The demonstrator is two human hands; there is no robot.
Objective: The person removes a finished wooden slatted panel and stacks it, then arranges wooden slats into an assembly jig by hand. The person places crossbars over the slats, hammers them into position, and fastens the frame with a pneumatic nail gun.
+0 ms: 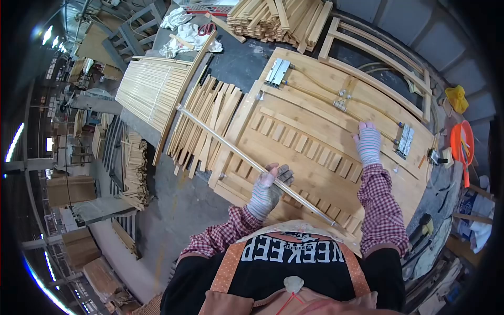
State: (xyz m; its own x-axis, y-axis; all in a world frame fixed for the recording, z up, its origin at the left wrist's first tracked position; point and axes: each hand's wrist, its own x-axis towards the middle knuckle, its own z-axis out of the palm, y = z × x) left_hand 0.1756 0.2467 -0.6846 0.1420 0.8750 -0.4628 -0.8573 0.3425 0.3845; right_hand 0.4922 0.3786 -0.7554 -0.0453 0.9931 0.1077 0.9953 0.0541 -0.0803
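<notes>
My left hand (pixel 270 191), in a striped fingerless glove, is closed around a long thin metal rod (pixel 231 146). The rod slants across the wooden jig board (pixel 320 118), from the pile of wooden slats (pixel 202 126) down to near my apron. My right hand (pixel 368 144), gloved the same way, rests on the board beside a raised wooden strip, fingers forward and nothing visible in them. Two rows of small wooden blocks (pixel 302 143) sit on the board; the rod crosses over the nearer row. Metal clamp cylinders (pixel 277 72) with yellow air hoses are mounted along its far side.
A slatted wooden panel (pixel 152 92) lies at the left. Behind are a stack of wooden strips (pixel 278 21), white cloths (pixel 191 39) with red-handled scissors (pixel 207 29), and a wooden frame (pixel 378 65). An orange basin (pixel 462 142) stands at the right.
</notes>
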